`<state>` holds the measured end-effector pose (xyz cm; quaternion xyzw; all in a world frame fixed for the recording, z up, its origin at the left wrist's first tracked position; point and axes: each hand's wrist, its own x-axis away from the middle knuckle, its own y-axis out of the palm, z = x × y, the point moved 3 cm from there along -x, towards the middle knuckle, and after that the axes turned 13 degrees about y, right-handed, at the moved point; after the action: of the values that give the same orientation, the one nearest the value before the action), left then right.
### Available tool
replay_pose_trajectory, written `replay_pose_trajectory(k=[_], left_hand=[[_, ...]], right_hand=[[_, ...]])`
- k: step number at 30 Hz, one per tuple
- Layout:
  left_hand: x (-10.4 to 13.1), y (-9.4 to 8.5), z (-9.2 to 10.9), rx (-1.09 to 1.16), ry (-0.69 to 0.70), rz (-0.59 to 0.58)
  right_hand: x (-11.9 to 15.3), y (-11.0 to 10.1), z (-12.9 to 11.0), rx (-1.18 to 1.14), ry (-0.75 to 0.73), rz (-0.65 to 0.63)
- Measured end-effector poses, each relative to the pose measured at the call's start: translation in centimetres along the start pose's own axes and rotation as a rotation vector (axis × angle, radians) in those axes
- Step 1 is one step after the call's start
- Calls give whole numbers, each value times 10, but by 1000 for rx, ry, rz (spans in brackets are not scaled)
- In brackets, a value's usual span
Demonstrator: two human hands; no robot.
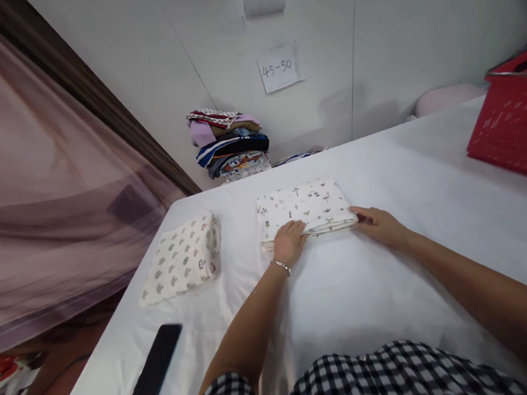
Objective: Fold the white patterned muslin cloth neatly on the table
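Note:
A folded white cloth (299,206) with small plant and animal prints lies on the white-covered table, its layered edge facing me. My left hand (289,243), with a bracelet at the wrist, rests on the cloth's near edge, fingers stretched out flat over the top layer. At the near right corner, my right hand (378,225) pinches the cloth between thumb and fingers. Left of them lies another folded cloth (176,262), cream with rows of grey-green and reddish motifs; neither hand touches it.
A black phone (153,376) lies at the table's left edge. At the far right stands a red basket (517,117). Past the table's back edge is a stack of folded clothes (230,141) by the wall. A pinkish curtain (47,181) hangs on the left.

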<state>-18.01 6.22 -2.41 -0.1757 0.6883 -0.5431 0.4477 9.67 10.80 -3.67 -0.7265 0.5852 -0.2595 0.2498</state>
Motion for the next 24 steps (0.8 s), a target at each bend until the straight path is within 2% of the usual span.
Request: replay_pose_trajectory(k=[4,7,12,17,21,24], left_hand=[[-2,-2,3,-38,16,25],[-2,0,6,-59,51,8],[-1,5,8,-82,92,-15],[2,7,8,-122,68,-26],[3,7,9,-120,39,-45],[1,4,11,-93,23,-54]], right_hand=[[-8,-2,8,-239,221,-47],[-16,-3,5,-209,292,-53],[-25,-7,-13,-92,274,-53],[-27,-8,-27,-243,276,-144],[-26,-3,-18,-210,318,-233],[-30,2,-5,-173,299,-243]])
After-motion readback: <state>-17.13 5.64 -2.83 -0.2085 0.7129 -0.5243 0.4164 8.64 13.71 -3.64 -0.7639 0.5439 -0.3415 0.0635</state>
